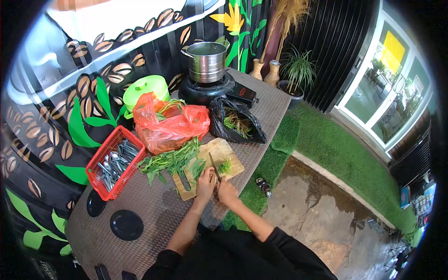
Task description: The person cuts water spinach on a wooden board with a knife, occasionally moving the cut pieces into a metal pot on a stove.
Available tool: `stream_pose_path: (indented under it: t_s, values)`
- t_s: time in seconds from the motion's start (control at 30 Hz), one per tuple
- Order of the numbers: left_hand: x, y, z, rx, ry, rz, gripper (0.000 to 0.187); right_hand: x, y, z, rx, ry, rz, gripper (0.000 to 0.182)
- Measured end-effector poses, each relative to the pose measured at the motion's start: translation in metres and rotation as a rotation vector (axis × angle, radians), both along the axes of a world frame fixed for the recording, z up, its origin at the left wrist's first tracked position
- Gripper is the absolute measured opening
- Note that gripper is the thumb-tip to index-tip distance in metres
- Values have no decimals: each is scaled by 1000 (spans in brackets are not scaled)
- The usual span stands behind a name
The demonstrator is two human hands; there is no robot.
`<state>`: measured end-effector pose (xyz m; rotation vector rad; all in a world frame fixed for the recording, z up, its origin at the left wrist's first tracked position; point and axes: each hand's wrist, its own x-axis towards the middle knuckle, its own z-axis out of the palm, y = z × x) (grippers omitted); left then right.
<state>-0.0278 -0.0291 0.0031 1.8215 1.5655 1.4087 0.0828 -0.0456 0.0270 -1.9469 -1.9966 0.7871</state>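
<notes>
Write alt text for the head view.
Left hand on leafy green stems, right hand holding a thin metal knife over a pale wooden board; beyond, a red plastic bag, black plastic bag and silver metal pot.

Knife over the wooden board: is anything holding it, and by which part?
The knife is held by its handle, in the right hand. The left hand holds leafy greens; exactly where is hidden.

The black bag (258,132) partly hides its greens (237,122), and the pot's (206,62) contents are indistinct.
</notes>
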Motion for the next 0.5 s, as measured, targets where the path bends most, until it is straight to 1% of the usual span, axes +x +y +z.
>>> stream_pose_path:
  t_s: [0.07,0.17,0.27,0.33,0.4,0.43,0.5]
  values:
    - [0,0,-2,-20,-13,5,25,-2,-1,-11,6,-29,-22,33]
    - [3,-2,0,-14,-4,6,23,2,3,-15,-16,-60,27,37]
    - [0,0,-3,27,38,-9,22,14,10,-7,50,-54,22,40]
    - [-1,1,2,26,58,-15,23,17,9,-5,65,-69,19,37]
    - [1,8,4,-69,-6,-63,25,21,14,-4,68,-70,47,36]
    - [2,10,4,-70,-5,-69,25,24,15,-3,70,-71,75,36]
    - [5,15,6,-115,-65,-37,26,27,16,-2,74,-64,80,34]
